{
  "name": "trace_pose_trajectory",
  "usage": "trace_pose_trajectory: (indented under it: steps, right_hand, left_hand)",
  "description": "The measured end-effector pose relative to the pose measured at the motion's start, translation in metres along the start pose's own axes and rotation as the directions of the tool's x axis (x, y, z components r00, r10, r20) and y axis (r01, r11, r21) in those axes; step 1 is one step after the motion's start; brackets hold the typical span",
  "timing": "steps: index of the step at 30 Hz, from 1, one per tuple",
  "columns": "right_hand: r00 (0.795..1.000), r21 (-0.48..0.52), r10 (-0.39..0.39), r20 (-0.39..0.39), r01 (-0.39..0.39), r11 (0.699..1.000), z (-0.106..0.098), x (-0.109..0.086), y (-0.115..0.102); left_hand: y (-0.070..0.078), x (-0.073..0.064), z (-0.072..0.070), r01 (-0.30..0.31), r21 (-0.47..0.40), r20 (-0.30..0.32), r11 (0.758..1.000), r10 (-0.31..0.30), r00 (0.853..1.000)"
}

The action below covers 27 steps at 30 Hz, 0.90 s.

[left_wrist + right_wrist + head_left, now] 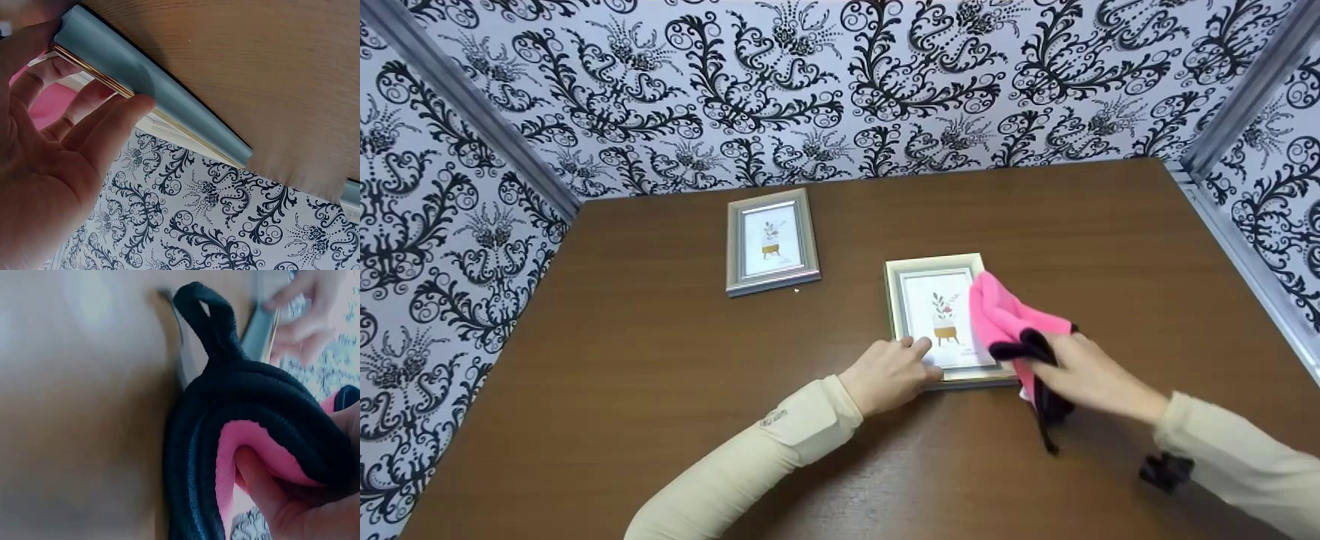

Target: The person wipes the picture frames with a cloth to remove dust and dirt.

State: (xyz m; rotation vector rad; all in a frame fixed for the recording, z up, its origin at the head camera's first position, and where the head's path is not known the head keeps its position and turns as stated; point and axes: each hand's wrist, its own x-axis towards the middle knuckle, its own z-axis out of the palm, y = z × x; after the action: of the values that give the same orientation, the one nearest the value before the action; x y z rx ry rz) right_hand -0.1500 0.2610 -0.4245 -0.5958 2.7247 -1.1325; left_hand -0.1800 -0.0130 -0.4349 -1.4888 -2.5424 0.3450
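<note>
A picture frame point(892, 300) with a pale, shiny border lies on the table, showing a print of a plant in a pot on legs. My left hand point(889, 375) holds its near-left corner, and the left wrist view shows fingers and thumb against the frame's side edge point(112, 53). Bunched in my right hand point(1091, 371) is a pink cloth point(997, 311) with black edging, lying over the frame's right side. In the right wrist view my thumb sits in a fold of the cloth point(253, 433), and a black loop point(211, 320) sticks out.
A second, similar picture frame point(772, 283) lies farther back on the left of the brown table point(660, 375). Walls point(840, 90) with a black scroll pattern enclose the back and sides. A small black object point(1167, 471) is by the right sleeve.
</note>
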Motion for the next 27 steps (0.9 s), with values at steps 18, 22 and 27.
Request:
trace_pose_trajectory:
  steps: [18,22,27]
  right_hand:
    - [0.991,-0.16,0.077,-0.112,-0.094,0.983,-0.006,0.07,0.004]
    - [0.986,-0.186,0.118,-0.122,-0.14,0.973,-0.015,0.096,0.01]
    - [0.982,-0.222,0.066,-0.177,-0.105,0.969,-0.019,0.119,0.021]
  left_hand:
    - [-0.004,-0.002,0.0,-0.008,-0.038,0.018,0.999,0.009,1.0]
    - [-0.003,0.0,-0.001,-0.012,-0.031,0.023,0.999,0.013,1.0]
    - [-0.003,-0.002,0.001,-0.016,-0.039,0.014,0.999,0.016,1.0]
